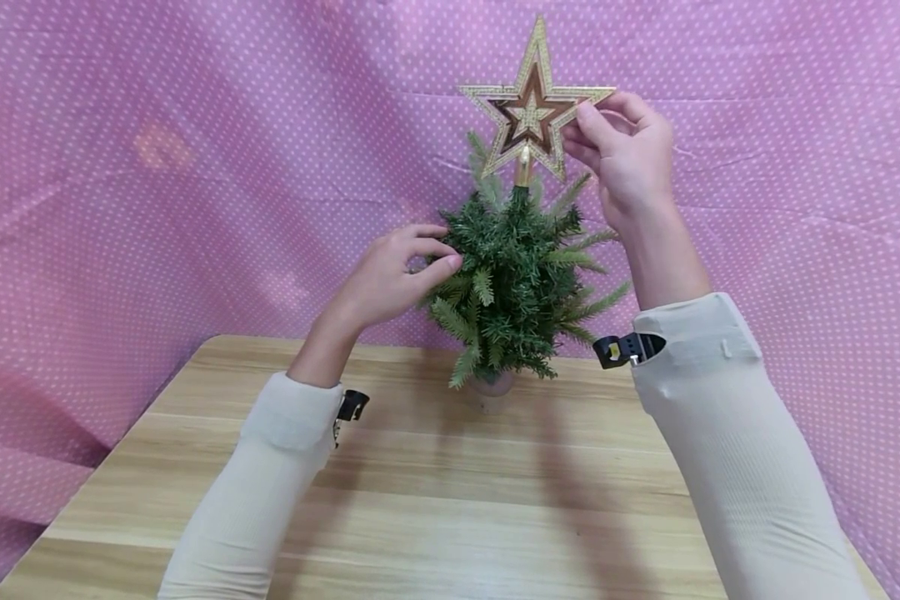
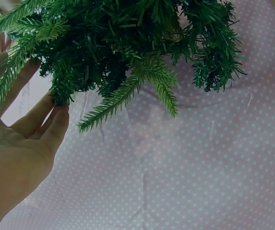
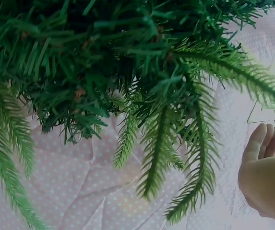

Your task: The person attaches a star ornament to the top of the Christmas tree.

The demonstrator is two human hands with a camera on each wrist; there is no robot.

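Observation:
A small artificial Christmas tree with dark and lighter green sprigs stands upright in the head view. At its top is a gold star tree topper, its gold stem meeting the tree's tip. My right hand pinches the star's right arm between thumb and fingers. On the tree's left side, my left hand lies with loosely bent fingers at the upper branches. The left wrist view shows those fingers among the sprigs, gripping nothing. Part of the star shows beyond the branches in the right wrist view, above my right hand.
The tree's pale base rests near the back edge of a light wooden table. Behind it hangs a pink cloth with white dots. A black wrist camera sits at the right sleeve, another at the left.

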